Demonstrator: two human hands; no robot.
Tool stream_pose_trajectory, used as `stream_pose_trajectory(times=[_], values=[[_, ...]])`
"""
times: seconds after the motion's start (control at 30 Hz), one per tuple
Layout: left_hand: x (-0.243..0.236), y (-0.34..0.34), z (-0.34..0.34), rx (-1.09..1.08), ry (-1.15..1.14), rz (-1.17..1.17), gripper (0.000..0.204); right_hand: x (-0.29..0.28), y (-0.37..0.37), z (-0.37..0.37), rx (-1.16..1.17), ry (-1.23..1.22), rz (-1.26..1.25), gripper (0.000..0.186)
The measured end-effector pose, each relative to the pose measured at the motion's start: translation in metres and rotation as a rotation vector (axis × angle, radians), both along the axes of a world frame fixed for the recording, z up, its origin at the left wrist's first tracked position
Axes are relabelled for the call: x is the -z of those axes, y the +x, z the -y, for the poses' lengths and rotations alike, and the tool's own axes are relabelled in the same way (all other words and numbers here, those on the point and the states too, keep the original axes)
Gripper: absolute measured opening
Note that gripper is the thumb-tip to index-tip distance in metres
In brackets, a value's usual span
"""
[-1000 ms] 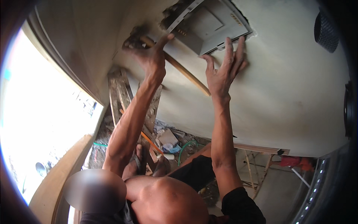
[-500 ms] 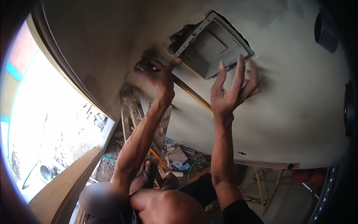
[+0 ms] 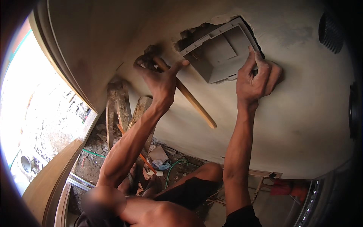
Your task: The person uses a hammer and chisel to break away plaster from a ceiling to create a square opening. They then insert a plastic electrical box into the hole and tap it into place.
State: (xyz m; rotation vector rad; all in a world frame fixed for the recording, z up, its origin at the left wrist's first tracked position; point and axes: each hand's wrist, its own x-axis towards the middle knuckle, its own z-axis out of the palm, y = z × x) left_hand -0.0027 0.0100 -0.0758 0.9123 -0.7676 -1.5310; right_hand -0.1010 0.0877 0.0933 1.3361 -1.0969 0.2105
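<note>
A grey box [image 3: 211, 67], rectangular and open-fronted like an electrical panel box, sits tilted in a rough-edged hole in the wall. My right hand [image 3: 259, 75] pinches the box's right edge between thumb and fingers. At the box's lower left corner, my left hand [image 3: 160, 77] has its thumb stretched to or near the rim. The same hand's dusty fingers curl round a hammer [image 3: 193, 102], gripped close to its head. Its wooden handle slants down to the right across the wall; the head is dark and mostly hidden by the fingers.
Dirty wooden planks [image 3: 119, 104] lean against the wall at left. Rubble and scraps [image 3: 159, 155] cover the ground by my feet, with a green hose [image 3: 172, 168] among them. A bright opening [image 3: 41, 102] lies at left, beside a long board [image 3: 53, 181]. A dark mesh cylinder [image 3: 332, 34] is at upper right.
My right hand has moved right and closed from spread fingers onto the box's right edge. The box appears shifted slightly right in view. The left hand still holds the hammer.
</note>
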Motion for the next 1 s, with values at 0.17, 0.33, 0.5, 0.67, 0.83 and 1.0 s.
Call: stream_pose_trajectory(times=[0.17,0.33,0.5,0.67,0.83,1.0], values=[[-0.004,0.000,-0.004,-0.023,-0.034,-0.062,0.108,-0.001,-0.001,-0.003,0.032,0.019,-0.024,0.017],[-0.004,-0.002,-0.004,-0.022,-0.010,0.016,0.108,-0.007,-0.007,-0.007,0.011,0.052,-0.043,0.020],[-0.015,-0.001,-0.010,-0.030,-0.006,0.079,0.108,-0.011,-0.013,-0.010,-0.013,0.105,-0.076,0.011],[-0.006,-0.002,-0.008,-0.029,-0.049,0.068,0.103,-0.014,-0.007,-0.009,-0.037,0.168,-0.034,0.015],[-0.006,-0.001,-0.008,-0.024,-0.036,0.040,0.101,-0.020,-0.008,-0.004,-0.078,0.189,-0.066,0.006],[-0.005,0.000,-0.008,-0.029,-0.016,0.001,0.099,-0.023,-0.006,-0.006,-0.089,0.197,-0.117,0.005]])
